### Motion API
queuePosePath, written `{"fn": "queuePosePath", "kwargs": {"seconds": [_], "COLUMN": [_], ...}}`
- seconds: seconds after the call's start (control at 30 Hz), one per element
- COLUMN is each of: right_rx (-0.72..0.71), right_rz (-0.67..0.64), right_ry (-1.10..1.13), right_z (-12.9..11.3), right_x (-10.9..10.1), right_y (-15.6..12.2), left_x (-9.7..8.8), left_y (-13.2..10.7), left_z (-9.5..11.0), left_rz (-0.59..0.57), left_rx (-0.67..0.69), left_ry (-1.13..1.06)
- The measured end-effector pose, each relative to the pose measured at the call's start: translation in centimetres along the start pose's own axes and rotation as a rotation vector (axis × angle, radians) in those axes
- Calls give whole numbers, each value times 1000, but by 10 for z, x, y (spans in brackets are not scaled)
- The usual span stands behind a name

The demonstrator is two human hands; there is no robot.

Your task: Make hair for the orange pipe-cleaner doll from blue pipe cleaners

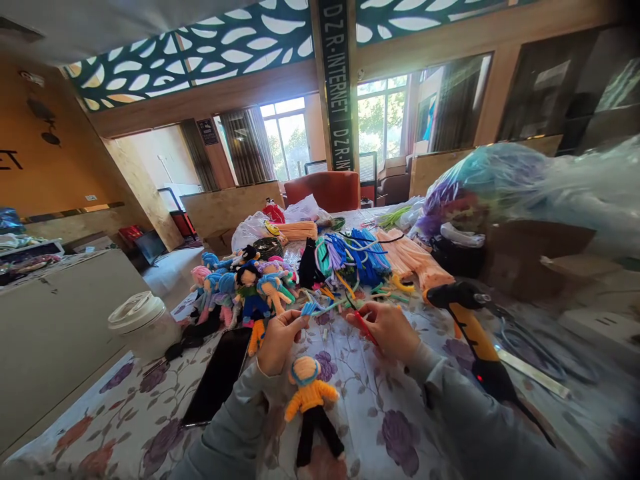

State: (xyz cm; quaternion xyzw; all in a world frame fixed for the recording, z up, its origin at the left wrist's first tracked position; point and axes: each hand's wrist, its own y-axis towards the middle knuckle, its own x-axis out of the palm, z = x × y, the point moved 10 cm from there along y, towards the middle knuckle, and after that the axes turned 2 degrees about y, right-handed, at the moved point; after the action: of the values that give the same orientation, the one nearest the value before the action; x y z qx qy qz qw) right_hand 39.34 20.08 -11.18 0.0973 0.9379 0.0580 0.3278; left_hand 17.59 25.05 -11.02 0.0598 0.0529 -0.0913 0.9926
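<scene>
My left hand pinches a small bunch of light-blue pipe cleaners between thumb and fingers. A pale green fuzzy strand runs from near that bunch toward the right. My right hand is closed around red-handled scissors, whose dark blades point up and left near the strand; whether they touch it I cannot tell. Between my forearms lies a pipe-cleaner doll on its back, with a yellow sweater, black trousers and a blue band around its bare head. A tiny pale offcut rests on the tablecloth.
Finished dolls crowd the left, behind a black phone and a white lidded tub. Bundles of blue pipe cleaners and peach ones lie ahead. A yellow-black cordless tool stands right, before a large plastic bag.
</scene>
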Motion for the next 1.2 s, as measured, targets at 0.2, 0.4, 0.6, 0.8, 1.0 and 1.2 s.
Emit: {"fn": "queuePosePath", "kwargs": {"seconds": [0.2,0.4,0.6,0.8,1.0,1.2], "right_rx": [-45,-52,-99,-249,-247,-120], "right_rz": [47,-30,-35,-107,-220,-103], "right_ry": [-215,-235,-75,245,429,464], "right_z": [-8,6,-5,-38,-38,-14], "right_x": [-11,3,2,10,36,29], "right_y": [-5,-2,-3,-12,-17,-3], "left_x": [-4,5,20,38,53,38], "left_y": [2,0,-4,-15,-24,-13], "left_z": [-2,0,0,3,10,4], "left_rz": [28,-37,-143,-288,-373,-239], "left_rx": [13,12,1,-43,-76,-36], "left_ry": [-7,-8,48,144,182,93]}}
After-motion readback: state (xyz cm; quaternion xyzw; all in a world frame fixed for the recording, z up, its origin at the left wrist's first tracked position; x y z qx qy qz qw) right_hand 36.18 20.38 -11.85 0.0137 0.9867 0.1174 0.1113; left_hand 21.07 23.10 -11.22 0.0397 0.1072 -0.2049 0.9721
